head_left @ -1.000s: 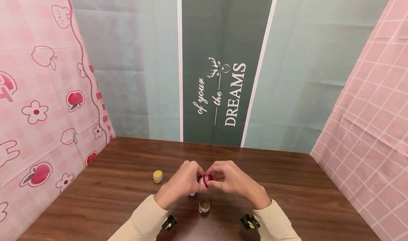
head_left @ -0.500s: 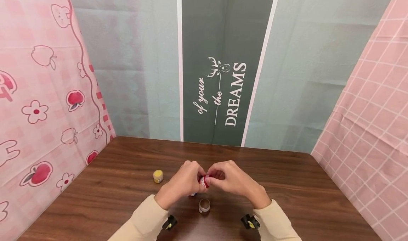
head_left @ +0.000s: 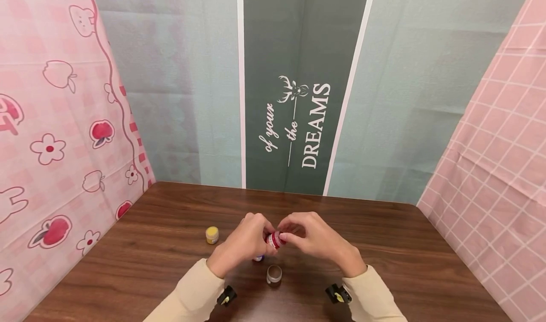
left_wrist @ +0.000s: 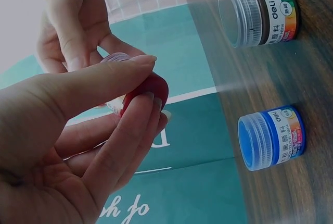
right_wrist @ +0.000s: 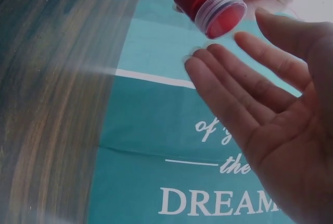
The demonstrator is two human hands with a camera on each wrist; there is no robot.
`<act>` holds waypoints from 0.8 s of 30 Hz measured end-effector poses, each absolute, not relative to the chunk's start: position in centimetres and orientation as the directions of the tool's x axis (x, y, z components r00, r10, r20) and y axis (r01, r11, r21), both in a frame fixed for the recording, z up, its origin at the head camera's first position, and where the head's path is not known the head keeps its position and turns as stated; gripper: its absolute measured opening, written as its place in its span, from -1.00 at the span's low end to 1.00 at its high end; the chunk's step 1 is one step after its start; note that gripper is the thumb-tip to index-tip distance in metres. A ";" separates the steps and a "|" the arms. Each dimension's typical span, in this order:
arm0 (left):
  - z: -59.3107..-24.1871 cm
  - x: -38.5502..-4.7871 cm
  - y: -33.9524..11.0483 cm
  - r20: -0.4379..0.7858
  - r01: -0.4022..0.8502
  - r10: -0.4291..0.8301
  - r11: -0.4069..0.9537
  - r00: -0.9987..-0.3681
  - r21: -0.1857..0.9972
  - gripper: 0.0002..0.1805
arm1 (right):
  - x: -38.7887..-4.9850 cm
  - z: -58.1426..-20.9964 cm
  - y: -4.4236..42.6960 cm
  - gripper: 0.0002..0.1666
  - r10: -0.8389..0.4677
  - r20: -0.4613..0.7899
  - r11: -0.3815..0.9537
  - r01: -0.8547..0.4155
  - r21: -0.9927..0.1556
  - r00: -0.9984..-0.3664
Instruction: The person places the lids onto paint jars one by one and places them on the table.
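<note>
My left hand [head_left: 245, 237] grips a small red paint jar [right_wrist: 195, 0] by its body, thumb on one side and fingers on the other. The jar is held above the table, tilted, with its clear ridged lid [right_wrist: 222, 13] on and facing my right hand [right_wrist: 270, 88]. In the right wrist view, that hand's fingers are loosely spread just off the lid, holding nothing. Below the hands, a brown paint jar [left_wrist: 260, 13] and a blue paint jar [left_wrist: 273, 138] stand on the table; the left hand partly hides the blue one in the head view.
A yellow paint jar [head_left: 212, 235] stands left of my left hand on the dark wooden table [head_left: 384, 246]. Behind the table hangs a green cloth [head_left: 294, 38] with white lettering. Pink cloths [head_left: 503, 137] hang at both sides.
My right fingers, at the red jar's lid half a second ago, have drawn slightly back and right, so more of the lid shows. My left hand keeps its grip, nearly still.
</note>
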State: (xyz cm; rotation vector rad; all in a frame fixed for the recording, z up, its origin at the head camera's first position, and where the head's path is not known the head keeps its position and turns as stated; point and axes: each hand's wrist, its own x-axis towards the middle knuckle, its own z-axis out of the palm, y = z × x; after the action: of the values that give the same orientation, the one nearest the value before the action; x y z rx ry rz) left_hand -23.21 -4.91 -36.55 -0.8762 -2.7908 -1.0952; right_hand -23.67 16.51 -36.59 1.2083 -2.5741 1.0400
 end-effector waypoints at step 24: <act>-36.5 -23.1 -5.0 0.219 0.512 0.493 0.601 -0.842 0.614 -0.88 | -23.6 -36.8 16.1 -0.73 -0.685 0.355 0.338 -0.709 -0.619 -0.636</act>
State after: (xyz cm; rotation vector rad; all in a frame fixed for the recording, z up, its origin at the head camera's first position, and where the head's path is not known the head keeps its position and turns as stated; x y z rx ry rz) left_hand -23.10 -4.98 -36.47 -0.8750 -2.7864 -1.0819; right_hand -23.57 16.09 -36.81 1.3259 -2.5445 1.2014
